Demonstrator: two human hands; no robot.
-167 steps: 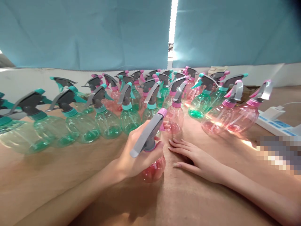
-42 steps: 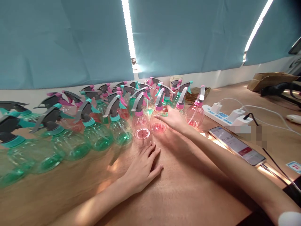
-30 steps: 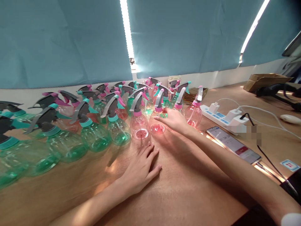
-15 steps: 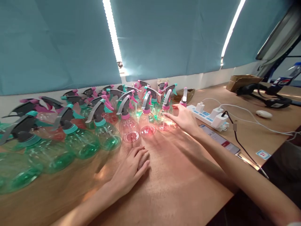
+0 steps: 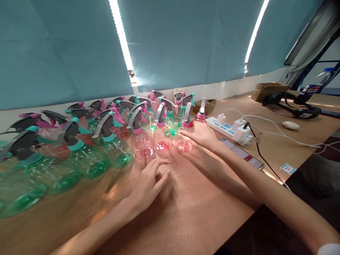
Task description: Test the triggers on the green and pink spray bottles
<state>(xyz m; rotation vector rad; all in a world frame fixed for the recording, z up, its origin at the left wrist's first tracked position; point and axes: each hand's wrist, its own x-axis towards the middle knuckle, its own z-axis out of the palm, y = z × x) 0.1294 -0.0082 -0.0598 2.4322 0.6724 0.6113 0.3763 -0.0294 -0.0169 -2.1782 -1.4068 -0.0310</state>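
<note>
Several clear spray bottles with grey triggers stand in rows on the wooden table (image 5: pixel 202 212), green ones (image 5: pixel 117 148) to the left and pink ones (image 5: pixel 162 136) toward the middle and right. My left hand (image 5: pixel 147 186) hovers just over the table before the front pink bottles, fingers apart, holding nothing. My right hand (image 5: pixel 203 135) reaches forward with its fingers stretched out against the side of a pink spray bottle (image 5: pixel 185 136) at the right end of the front row.
A white power strip (image 5: pixel 228 128) with plugged chargers and trailing cables lies right of the bottles. A phone (image 5: pixel 241 153) lies flat beside my right forearm. A cardboard box (image 5: pixel 269 90), a black headset (image 5: pixel 289 102) and a white mouse (image 5: pixel 290 124) sit at the far right.
The view has swung right. My left hand let go of the pink bottle earlier and now lifts slightly off the table. My right hand stays against the pink bottles.
</note>
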